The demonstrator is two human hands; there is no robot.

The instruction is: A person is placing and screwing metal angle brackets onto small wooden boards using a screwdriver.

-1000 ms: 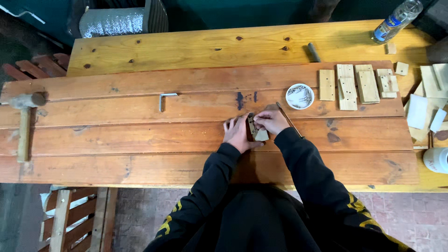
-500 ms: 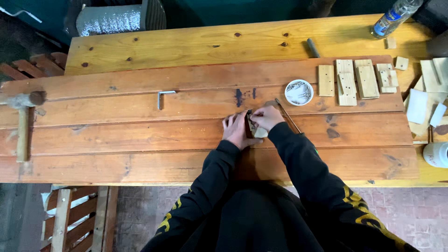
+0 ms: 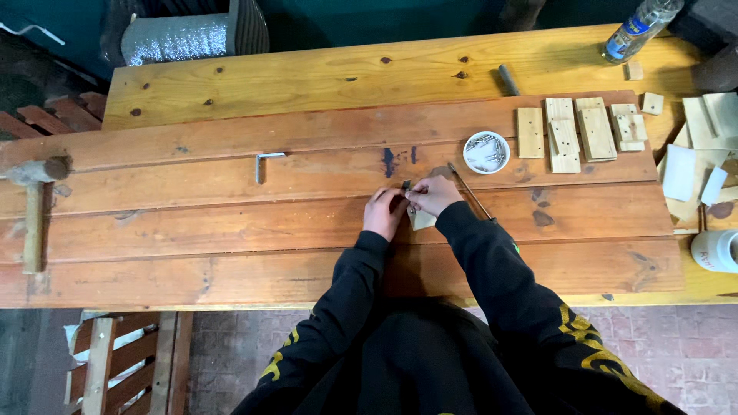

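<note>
A: Where does the small wooden block (image 3: 421, 220) lie?

B: Mid-bench, nearer the front edge, pinned flat, apparently to steady it; long axis cannot be told.

A: The fingers?

B: Left hand (image 3: 382, 213) and right hand (image 3: 435, 194) pinch together over it, holding a small metal piece (image 3: 407, 185).

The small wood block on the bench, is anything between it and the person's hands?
Nothing visible. Both the left hand and the right hand are already on the small wood block, with no gap showing. The screwdriver lies just to the right of them, not between.
</note>
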